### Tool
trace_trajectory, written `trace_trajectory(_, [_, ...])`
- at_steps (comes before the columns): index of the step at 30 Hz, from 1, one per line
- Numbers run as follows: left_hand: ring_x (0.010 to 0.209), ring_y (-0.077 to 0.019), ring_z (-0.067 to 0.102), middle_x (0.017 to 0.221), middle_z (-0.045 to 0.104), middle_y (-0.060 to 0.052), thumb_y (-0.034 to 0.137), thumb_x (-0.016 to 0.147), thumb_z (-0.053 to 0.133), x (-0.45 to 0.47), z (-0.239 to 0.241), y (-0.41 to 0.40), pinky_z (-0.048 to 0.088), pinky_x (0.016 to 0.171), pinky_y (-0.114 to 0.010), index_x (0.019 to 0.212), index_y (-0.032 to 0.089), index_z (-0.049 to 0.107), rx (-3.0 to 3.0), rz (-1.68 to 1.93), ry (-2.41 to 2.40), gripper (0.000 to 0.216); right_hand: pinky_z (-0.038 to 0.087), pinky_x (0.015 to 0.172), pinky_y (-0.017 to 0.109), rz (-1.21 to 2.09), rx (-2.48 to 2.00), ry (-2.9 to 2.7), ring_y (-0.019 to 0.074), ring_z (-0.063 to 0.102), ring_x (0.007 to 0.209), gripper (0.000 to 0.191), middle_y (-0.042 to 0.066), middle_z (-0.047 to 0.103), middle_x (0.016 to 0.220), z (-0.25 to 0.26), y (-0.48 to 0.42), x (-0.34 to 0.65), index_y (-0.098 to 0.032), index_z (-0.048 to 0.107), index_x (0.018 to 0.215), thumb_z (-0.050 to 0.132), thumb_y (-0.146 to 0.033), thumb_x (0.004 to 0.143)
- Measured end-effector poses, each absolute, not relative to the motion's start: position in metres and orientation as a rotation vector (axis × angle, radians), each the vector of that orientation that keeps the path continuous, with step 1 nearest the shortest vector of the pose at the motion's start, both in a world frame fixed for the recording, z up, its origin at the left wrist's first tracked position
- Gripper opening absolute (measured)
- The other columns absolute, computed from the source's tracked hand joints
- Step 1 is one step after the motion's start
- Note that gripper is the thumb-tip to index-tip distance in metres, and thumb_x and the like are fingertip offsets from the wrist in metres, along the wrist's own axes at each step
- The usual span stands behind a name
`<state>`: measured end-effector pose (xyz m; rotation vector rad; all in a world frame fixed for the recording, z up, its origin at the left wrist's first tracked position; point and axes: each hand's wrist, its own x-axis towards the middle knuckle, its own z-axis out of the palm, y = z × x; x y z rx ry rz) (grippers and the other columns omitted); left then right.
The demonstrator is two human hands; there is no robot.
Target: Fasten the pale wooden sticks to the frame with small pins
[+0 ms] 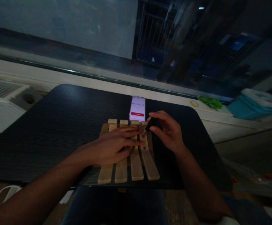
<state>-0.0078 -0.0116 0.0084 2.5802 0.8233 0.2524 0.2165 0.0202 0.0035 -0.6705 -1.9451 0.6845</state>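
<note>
The head view showed the left hand [113,146] pressed flat on pale wooden slats [136,164] at the worktop's [56,125] 6 o'clock edge, their long axes running 12 to 6. The right hand [167,131] pinched a small dark piece [152,122], perhaps a fastener, above the slats' 1 o'clock corner, near a lit phone [137,108].

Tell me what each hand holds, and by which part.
The right hand pinches a small dark object between thumb and fingertips; what it is cannot be told. The left hand lies flat on the wooden slats, gripping nothing.
</note>
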Motion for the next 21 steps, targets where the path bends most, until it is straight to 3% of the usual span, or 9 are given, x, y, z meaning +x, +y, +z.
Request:
trace_trajectory(5, [0.139, -0.0237, 0.033, 0.149, 0.038, -0.004, 0.011, 0.085, 0.049, -0.007, 0.008, -0.012, 0.028, 0.114, -0.045, 0.130, 0.028, 0.057, 2.595, 0.286, 0.813, 0.049, 0.053, 0.093, 0.041, 0.905, -0.663, -1.903, 0.0168, 0.066, 0.101, 0.035, 0.001, 0.069, 0.114, 0.007, 0.019, 0.222, -0.033, 0.057, 0.122, 0.056, -0.023, 0.089])
trace_trajectory(10, [0.140, -0.0227, 0.032, 0.150, 0.037, -0.003, 0.011, 0.085, 0.049, -0.008, 0.008, -0.012, 0.028, 0.115, -0.044, 0.130, 0.029, 0.056, 2.589, 0.284, 0.813, 0.050, 0.057, 0.082, 0.037, 0.945, -0.770, -1.787, 0.0157, 0.068, 0.088, 0.036, 0.000, 0.072, 0.098, 0.007, 0.020, 0.221, -0.031, 0.060, 0.118, 0.065, -0.027, 0.083])
trace_trajectory(21, [0.139, -0.0241, 0.033, 0.149, 0.038, -0.006, 0.011, 0.084, 0.049, -0.008, 0.006, -0.011, 0.028, 0.114, -0.045, 0.130, 0.027, 0.056, 2.595, 0.262, 0.824, 0.049, 0.051, 0.068, 0.030, 0.740, -0.813, -1.702, 0.0132, 0.060, 0.075, 0.030, -0.002, 0.062, 0.084, 0.001, 0.019, 0.207, -0.028, 0.062, 0.098, 0.076, -0.029, 0.071])
